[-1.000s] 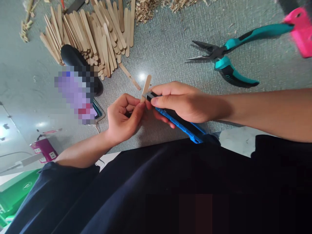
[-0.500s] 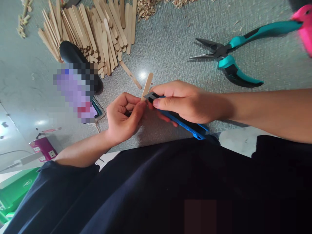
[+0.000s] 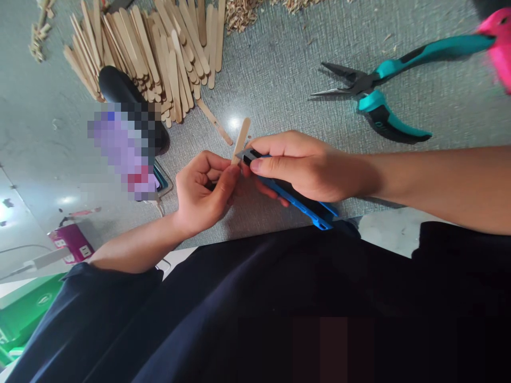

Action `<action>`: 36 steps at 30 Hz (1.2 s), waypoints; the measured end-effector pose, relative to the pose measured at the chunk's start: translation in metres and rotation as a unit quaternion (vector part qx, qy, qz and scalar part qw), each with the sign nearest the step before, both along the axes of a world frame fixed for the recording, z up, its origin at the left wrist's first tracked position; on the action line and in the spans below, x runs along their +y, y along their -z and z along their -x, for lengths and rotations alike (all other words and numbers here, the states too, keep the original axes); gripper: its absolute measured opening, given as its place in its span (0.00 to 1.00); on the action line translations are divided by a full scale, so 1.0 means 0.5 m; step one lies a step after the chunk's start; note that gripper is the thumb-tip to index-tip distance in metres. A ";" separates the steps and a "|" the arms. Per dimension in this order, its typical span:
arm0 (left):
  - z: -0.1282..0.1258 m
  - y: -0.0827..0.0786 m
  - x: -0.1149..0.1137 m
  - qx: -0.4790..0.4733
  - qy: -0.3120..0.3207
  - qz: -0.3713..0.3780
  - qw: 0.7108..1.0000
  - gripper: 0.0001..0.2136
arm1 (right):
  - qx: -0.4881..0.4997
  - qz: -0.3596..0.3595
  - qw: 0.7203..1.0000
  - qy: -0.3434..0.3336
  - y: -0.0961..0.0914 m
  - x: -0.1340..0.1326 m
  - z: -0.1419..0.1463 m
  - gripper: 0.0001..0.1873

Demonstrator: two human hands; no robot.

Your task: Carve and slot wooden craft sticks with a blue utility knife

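Observation:
My left hand (image 3: pixel 205 189) pinches the lower end of a wooden craft stick (image 3: pixel 241 137) between thumb and fingers, its rounded end tilted up and away. In my right hand (image 3: pixel 295 165) is a blue and black utility knife (image 3: pixel 309 207), gripped with the thumb along its front. The short metal blade meets the right edge of the stick just above my left thumb. My left fingers hide the stick's lower end. Beyond them, another thin craft stick (image 3: pixel 214 122) with a dark mark lies on the table.
A heap of craft sticks (image 3: pixel 175 58) lies at the back left, with wood shavings (image 3: pixel 241 13) beside it. A black case (image 3: pixel 120 88) and a phone (image 3: pixel 162 178) lie left. Teal needle-nose pliers (image 3: pixel 361 84) rest right. A purple power strip (image 3: pixel 72 242) stands far left.
The knife's handle has tilted slightly, its rear end shifting a little left and down. Both hands stay almost in place, still holding the stick and the knife.

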State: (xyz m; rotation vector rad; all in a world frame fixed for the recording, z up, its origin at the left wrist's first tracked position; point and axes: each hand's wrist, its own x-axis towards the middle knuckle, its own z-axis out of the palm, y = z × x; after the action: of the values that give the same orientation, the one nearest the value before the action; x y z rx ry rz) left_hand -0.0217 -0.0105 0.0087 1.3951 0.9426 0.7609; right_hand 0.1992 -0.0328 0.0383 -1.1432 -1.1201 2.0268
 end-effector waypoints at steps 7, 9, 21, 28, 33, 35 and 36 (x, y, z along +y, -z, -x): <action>0.001 -0.004 0.000 -0.002 0.008 -0.010 1.000 0.22 | -0.014 -0.009 1.000 0.007 -0.003 0.000 -0.001 0.19; 0.000 -0.003 0.001 -0.010 0.008 -0.012 1.000 0.20 | -0.024 -0.018 1.000 -0.003 -0.005 0.002 -0.001 0.21; -0.002 -0.003 0.000 -0.040 -0.002 0.003 0.999 0.17 | -0.063 -0.091 0.994 -0.007 -0.006 -0.001 -0.001 0.20; -0.005 -0.003 0.003 -0.056 0.004 0.001 0.998 0.16 | -0.086 -0.116 0.989 0.007 0.007 -0.012 0.003 0.16; -0.005 -0.001 0.004 -0.069 0.006 -0.012 0.998 0.15 | -0.099 -0.115 0.988 0.017 0.005 -0.015 0.004 0.17; -0.005 0.000 0.004 -0.061 0.004 -0.012 0.998 0.15 | -0.100 -0.113 0.988 0.015 0.003 -0.014 0.003 0.17; -0.004 0.001 0.004 -0.059 0.004 -0.013 0.998 0.15 | -0.101 -0.113 0.988 0.015 0.003 -0.014 0.003 0.18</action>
State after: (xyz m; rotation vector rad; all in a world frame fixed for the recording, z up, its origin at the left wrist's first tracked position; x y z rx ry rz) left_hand -0.0195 -0.0086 0.0083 1.3606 0.8384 0.8424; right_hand 0.1974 -0.0399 0.0369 -1.2590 -1.3832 1.7379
